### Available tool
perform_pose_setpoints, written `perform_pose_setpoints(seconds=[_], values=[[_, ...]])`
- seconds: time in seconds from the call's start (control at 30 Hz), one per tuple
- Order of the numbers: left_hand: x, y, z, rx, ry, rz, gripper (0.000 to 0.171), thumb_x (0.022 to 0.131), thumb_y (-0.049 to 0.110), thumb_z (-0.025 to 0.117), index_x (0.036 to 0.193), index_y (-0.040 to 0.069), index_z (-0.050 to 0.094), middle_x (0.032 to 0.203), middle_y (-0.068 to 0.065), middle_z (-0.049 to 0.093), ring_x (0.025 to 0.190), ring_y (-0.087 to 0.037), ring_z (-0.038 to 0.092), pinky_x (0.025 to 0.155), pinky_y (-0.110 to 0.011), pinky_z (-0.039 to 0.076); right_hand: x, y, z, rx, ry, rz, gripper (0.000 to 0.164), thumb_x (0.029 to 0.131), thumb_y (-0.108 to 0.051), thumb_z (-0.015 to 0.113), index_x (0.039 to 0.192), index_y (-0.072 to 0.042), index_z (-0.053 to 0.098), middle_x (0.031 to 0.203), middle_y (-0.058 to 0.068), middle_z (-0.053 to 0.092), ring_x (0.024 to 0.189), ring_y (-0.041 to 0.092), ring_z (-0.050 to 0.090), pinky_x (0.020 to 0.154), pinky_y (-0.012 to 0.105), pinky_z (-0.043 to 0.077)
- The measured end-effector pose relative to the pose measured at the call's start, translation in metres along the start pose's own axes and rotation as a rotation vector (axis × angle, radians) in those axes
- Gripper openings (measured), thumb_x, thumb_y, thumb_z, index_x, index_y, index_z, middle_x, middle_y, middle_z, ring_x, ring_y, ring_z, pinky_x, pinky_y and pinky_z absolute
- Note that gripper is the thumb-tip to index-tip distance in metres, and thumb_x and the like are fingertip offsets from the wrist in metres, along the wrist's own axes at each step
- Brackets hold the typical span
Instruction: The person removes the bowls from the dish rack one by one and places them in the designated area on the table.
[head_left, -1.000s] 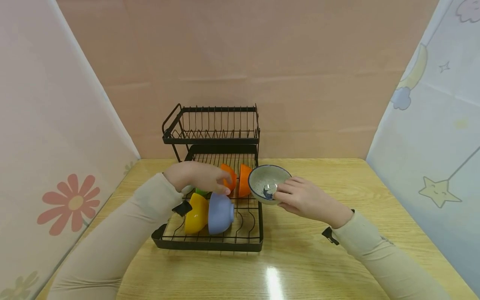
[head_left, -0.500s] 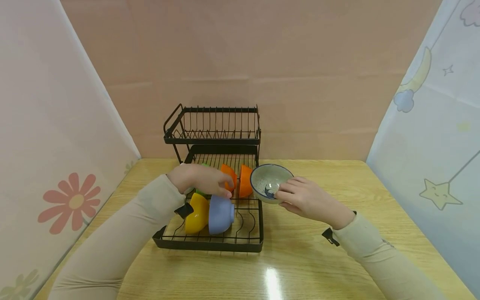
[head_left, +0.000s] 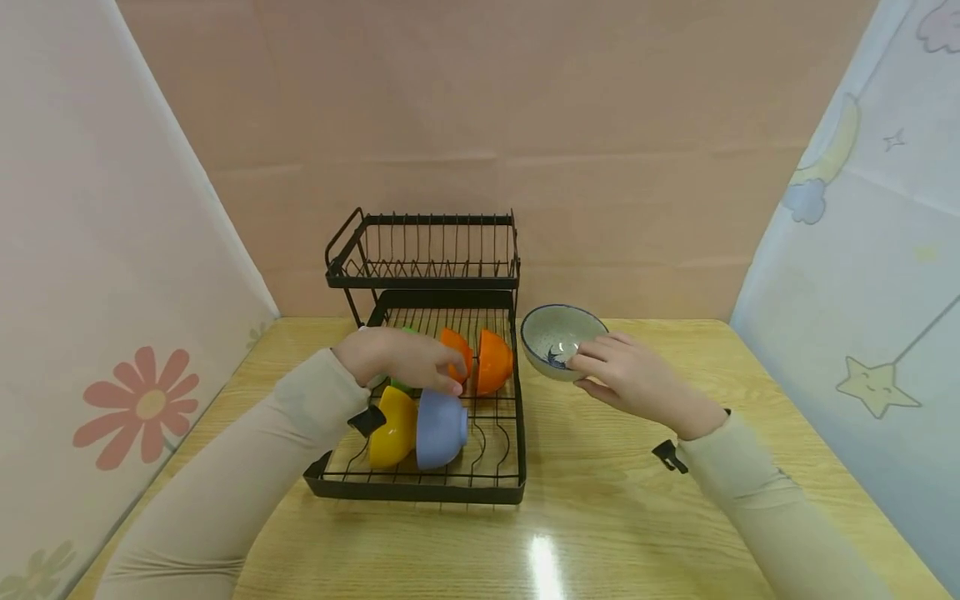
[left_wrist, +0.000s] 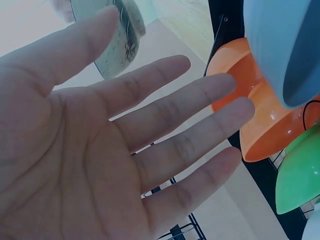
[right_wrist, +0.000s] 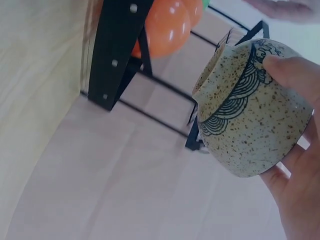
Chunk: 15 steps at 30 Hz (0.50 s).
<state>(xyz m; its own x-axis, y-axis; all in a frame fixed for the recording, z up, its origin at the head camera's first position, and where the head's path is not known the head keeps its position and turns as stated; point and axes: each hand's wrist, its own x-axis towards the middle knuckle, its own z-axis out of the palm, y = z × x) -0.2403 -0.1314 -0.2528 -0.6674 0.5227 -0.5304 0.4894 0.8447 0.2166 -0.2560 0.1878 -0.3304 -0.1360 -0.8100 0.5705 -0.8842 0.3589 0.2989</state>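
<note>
My right hand (head_left: 633, 375) pinches a speckled ceramic bowl (head_left: 558, 333) with a blue rim, held up to the right of the dish rack. Blue wave patterns show on the outside of that bowl (right_wrist: 250, 110) in the right wrist view, with the thumb against its wall. Over the rack hovers my left hand (head_left: 405, 358); its fingers (left_wrist: 175, 110) are spread and hold nothing. Below and beside it are a light blue bowl (head_left: 441, 427) and a yellow bowl (head_left: 393, 427). Two orange bowls, one (head_left: 495, 362) at the rack's right side, stand behind, and a green bowl (left_wrist: 302, 170) is partly hidden.
The black dish rack (head_left: 412, 492) stands on a wooden table (head_left: 637, 517), with a raised wire shelf (head_left: 423, 279) at its back. A pink backdrop (head_left: 600, 167) rises behind, and patterned panels stand on both sides.
My right hand has carried the speckled bowl up and to the right, away from the rack, uncovering more of the right orange bowl. The left hand has barely moved.
</note>
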Motion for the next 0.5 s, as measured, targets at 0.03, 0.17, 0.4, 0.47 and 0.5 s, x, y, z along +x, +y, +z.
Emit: perform_pose_setpoints(seconds=[0.03, 0.17, 0.4, 0.47, 0.5], values=[[0.0, 0.0, 0.0, -0.007, 0.0, 0.001, 0.045, 0.1, 0.043, 0.05, 0.138, 0.018, 0.049, 0.133, -0.003, 0.057, 0.124, -0.022, 0.053, 0.107, -0.044, 0.039, -0.001, 0.004, 0.0, 0.002, -0.002, 0.015, 0.014, 0.093, -0.022, 0.064, 0.095, -0.008, 0.062, 0.083, 0.001, 0.059, 0.074, 0.021, 0.056, 0.07, 0.039, 0.049], [-0.001, 0.001, -0.001, -0.023, -0.003, -0.001, 0.045, 0.1, 0.042, 0.05, 0.138, 0.018, 0.049, 0.132, -0.003, 0.058, 0.123, -0.021, 0.054, 0.106, -0.043, 0.04, -0.003, 0.027, 0.003, -0.001, -0.037, 0.089, 0.032, 0.102, -0.035, 0.047, 0.097, -0.007, 0.062, 0.086, 0.003, 0.062, 0.072, 0.021, 0.058, 0.066, 0.038, 0.047], [-0.002, 0.002, -0.001, -0.021, -0.006, 0.005, 0.044, 0.1, 0.041, 0.049, 0.138, 0.018, 0.049, 0.131, -0.003, 0.058, 0.122, -0.021, 0.055, 0.105, -0.043, 0.041, -0.006, 0.065, 0.026, 0.032, -0.194, 0.285, 0.026, 0.081, -0.015, 0.078, 0.1, -0.008, 0.061, 0.097, 0.007, 0.067, 0.079, 0.023, 0.065, 0.071, 0.043, 0.053], [-0.002, 0.002, 0.0, -0.005, 0.0, 0.006, 0.044, 0.1, 0.042, 0.05, 0.137, 0.018, 0.05, 0.13, -0.003, 0.059, 0.121, -0.021, 0.055, 0.105, -0.043, 0.041, -0.012, 0.072, 0.036, 0.054, -0.224, 0.346, 0.024, 0.082, -0.015, 0.077, 0.099, -0.009, 0.061, 0.1, 0.007, 0.069, 0.08, 0.024, 0.066, 0.072, 0.043, 0.053], [-0.003, 0.002, 0.0, 0.006, 0.003, 0.004, 0.044, 0.1, 0.042, 0.05, 0.137, 0.019, 0.051, 0.13, -0.002, 0.059, 0.121, -0.021, 0.055, 0.104, -0.044, 0.041, -0.016, 0.076, 0.041, 0.063, -0.239, 0.374, 0.023, 0.083, -0.015, 0.077, 0.098, -0.01, 0.06, 0.101, 0.007, 0.069, 0.081, 0.024, 0.067, 0.071, 0.042, 0.054]])
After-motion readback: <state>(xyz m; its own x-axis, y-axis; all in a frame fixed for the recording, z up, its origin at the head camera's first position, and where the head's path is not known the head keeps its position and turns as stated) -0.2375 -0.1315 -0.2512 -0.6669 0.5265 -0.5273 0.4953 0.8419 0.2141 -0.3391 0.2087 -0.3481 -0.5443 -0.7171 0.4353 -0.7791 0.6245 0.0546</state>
